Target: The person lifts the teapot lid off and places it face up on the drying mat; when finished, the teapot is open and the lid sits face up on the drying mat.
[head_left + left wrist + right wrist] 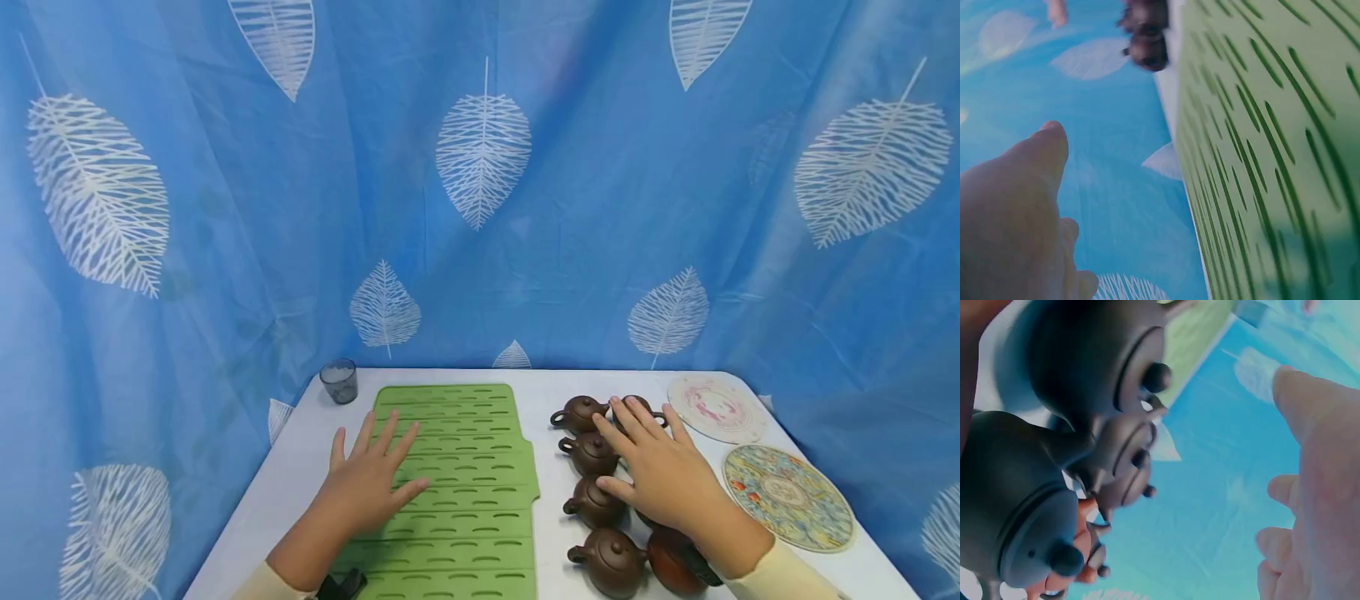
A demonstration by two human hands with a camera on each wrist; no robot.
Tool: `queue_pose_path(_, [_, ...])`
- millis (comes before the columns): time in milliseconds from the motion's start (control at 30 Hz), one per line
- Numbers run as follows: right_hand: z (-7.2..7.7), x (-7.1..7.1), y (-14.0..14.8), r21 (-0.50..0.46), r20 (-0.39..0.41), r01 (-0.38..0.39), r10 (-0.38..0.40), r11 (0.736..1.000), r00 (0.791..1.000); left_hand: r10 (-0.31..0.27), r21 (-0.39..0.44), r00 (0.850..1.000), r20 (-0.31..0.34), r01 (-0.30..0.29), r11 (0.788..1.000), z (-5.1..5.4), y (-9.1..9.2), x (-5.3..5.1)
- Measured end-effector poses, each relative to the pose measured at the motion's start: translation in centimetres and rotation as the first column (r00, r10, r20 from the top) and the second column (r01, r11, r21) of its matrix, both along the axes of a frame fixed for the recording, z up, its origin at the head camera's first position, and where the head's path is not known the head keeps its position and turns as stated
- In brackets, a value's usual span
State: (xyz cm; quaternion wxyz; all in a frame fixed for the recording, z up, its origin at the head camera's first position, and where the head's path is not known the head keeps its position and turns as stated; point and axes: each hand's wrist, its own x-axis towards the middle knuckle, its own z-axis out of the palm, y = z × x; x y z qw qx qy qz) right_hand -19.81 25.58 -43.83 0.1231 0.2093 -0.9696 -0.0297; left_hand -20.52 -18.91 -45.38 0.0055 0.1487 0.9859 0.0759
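Head view: spread over the mat (472,479), left hand (367,483), grasping nothing; spread over the teapots (611,565), right hand (663,479), also empty. To the right of the mat, on the table (296,454), the teapots, partly hidden by that hand; farther right, two discs (787,508); at the far left corner, a cup (341,386).
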Motion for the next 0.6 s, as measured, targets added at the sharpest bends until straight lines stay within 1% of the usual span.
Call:
queue_pose_path(100, [0.4, 0.8, 0.9, -0.063, 0.019, 0.037, -0.036, 0.997, 0.999, 0.044, 0.122, 0.996, 0.081, -0.054, 0.991, -0.5, -1.0, 1.0])
queue_pose_path(167, [0.4, 1.4, 1.5, -0.09, 0.037, 0.062, -0.059, 0.994, 0.998, 0.06, 0.207, 0.99, 0.124, -0.085, 0.975, -1.1, -1.8, 1.9])
queue_pose_path(267, [0.5, 2.1, 2.5, -0.106, 0.072, 0.105, -0.097, 0.989, 0.993, 0.064, 0.308, 0.988, 0.142, -0.106, 0.945, -1.9, -2.9, 3.1])
queue_pose_path(367, [0.5, 3.0, 3.4, -0.133, 0.101, 0.137, -0.124, 0.982, 0.987, 0.079, 0.379, 0.986, 0.145, -0.129, 0.916, -2.6, -4.0, 4.2])
queue_pose_path(400, [0.4, 3.4, 3.7, -0.141, 0.11, 0.149, -0.134, 0.979, 0.985, 0.082, 0.406, 0.984, 0.155, -0.139, 0.903, -2.8, -4.3, 4.5])
queue_pose_path(467, [0.2, 4.2, 4.3, -0.154, 0.121, 0.17, -0.152, 0.973, 0.981, 0.081, 0.484, 0.974, 0.21, -0.176, 0.857, -3.3, -4.8, 5.0])
queue_pose_path(500, [0.0, 4.6, 4.6, -0.16, 0.124, 0.179, -0.16, 0.971, 0.979, 0.075, 0.523, 0.967, 0.242, -0.195, 0.83, -3.6, -5.1, 5.1])
queue_pose_path(567, [-0.5, 5.4, 5.0, -0.172, 0.141, 0.204, -0.181, 0.964, 0.973, 0.061, 0.581, 0.951, 0.304, -0.236, 0.779, -4.2, -5.4, 5.4])
queue_pose_path(600, [-0.7, 5.7, 5.2, -0.179, 0.149, 0.211, -0.186, 0.961, 0.971, 0.052, 0.603, 0.94, 0.337, -0.258, 0.754, -4.6, -5.6, 5.6])
